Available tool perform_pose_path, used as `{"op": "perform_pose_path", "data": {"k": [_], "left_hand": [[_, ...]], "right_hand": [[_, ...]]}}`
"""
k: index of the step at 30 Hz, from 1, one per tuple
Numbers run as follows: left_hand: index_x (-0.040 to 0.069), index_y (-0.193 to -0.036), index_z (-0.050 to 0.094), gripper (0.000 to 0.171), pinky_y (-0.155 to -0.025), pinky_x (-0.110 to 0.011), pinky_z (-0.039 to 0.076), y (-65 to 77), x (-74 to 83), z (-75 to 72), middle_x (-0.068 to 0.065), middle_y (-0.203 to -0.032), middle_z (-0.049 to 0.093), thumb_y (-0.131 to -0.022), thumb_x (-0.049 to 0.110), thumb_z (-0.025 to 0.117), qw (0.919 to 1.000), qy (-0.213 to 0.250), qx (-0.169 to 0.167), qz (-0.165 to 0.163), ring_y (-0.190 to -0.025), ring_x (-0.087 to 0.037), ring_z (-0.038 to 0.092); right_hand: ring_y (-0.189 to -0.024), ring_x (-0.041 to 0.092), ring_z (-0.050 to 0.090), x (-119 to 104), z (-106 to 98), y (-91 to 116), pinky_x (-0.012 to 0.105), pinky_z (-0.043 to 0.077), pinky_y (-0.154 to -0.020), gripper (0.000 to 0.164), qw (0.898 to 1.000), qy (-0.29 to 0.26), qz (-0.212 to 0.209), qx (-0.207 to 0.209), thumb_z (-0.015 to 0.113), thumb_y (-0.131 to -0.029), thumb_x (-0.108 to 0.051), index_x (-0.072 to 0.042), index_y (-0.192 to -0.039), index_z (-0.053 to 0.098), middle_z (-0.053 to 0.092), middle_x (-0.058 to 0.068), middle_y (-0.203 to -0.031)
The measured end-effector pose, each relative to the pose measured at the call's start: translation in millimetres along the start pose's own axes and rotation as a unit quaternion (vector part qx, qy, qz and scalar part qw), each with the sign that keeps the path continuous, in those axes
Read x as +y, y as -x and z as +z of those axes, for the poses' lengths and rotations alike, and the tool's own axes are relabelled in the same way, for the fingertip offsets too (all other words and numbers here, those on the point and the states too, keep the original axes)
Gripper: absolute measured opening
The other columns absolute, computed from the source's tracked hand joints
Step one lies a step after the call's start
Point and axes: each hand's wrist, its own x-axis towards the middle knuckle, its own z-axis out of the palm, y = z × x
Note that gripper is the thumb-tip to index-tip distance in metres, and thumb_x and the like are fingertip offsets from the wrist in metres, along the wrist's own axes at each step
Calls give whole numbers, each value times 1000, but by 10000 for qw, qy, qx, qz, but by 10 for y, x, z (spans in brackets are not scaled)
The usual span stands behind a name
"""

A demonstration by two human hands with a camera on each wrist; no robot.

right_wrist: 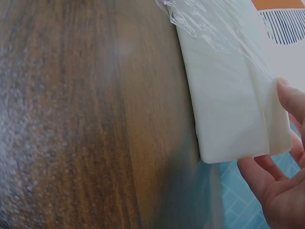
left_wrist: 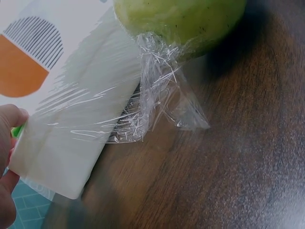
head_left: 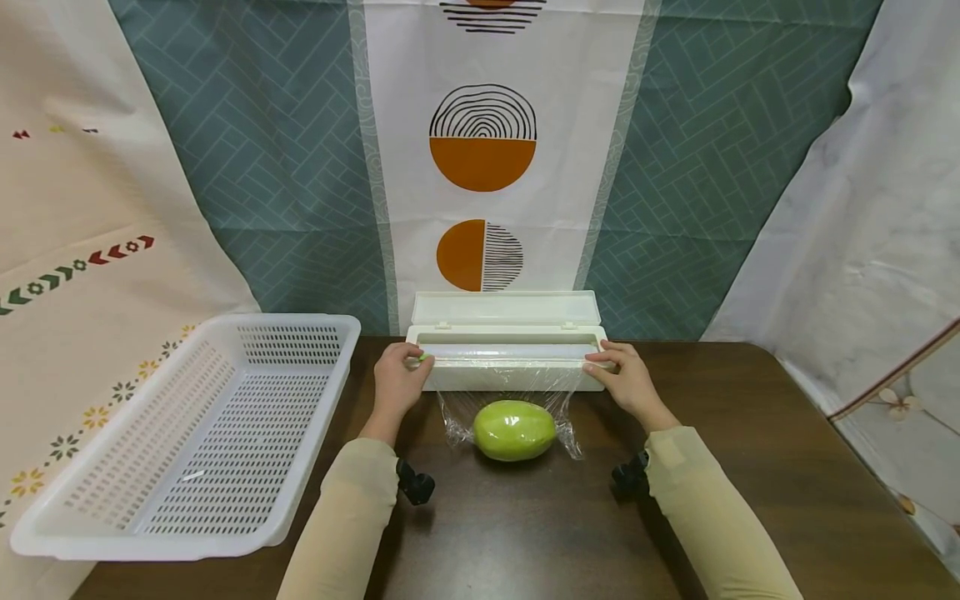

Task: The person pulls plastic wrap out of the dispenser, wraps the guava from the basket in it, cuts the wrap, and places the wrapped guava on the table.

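A white cling film dispenser stands at the table's back edge, lid raised, with a film roll inside. Clear cling film stretches from its front edge down to a green oval fruit, which is wrapped in it; the film's ends bunch up at both sides. My left hand grips the dispenser's left end, its thumb by a small green slider. At the opposite end, my right hand holds the corner between thumb and fingers, as the right wrist view shows. Some left fingers are cut off in the left wrist view.
A large white plastic basket with slotted walls stands on the left. Behind the dark wooden table hangs a patterned cloth. A black wrist camera sits at each cuff.
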Motion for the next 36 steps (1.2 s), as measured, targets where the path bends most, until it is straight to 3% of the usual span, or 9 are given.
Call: {"op": "perform_pose_path", "data": {"k": [8, 23, 31, 36], "left_hand": [[-3, -98, 67, 23, -91, -47, 46, -1, 6, -14, -20, -105, 62, -82, 12, 71, 9999, -8, -62, -145, -102, -36, 58], [-2, -96, 69, 18, -94, -46, 46, -6, -18, -30, -19, -107, 63, -82, 8, 69, 9998, 113, 39, -142, -106, -35, 58], [-1, -95, 70, 17, -82, -44, 49, 1, -56, -49, -18, -104, 65, -82, 1, 59, 9998, 136, 160, -37, -93, -33, 59], [-1, -95, 71, 17, -82, -44, 48, -13, -55, -67, -17, -108, 63, -85, 2, 57, 9998, 115, -114, 66, -93, -31, 59]], "right_hand": [[-130, 41, 36, -4, 0, 0, 54, 35, -104, 32, 10000, -17, -56, 25, 67, -88, -17, 5, -111, 66, 41, 23, -140], [-129, 41, 37, -6, 6, -1, 54, 35, -104, 32, 9998, -70, -157, 71, 68, -88, -16, 6, -110, 67, 43, 24, -138], [-129, 41, 38, 4, 24, -1, 53, 36, -103, 31, 9998, -93, -134, 95, 68, -88, -16, 5, -111, 67, 43, 23, -138], [-129, 41, 38, 15, 19, -1, 53, 36, -103, 32, 9998, -81, -169, 118, 67, -88, -16, 5, -111, 67, 43, 24, -138]]}}
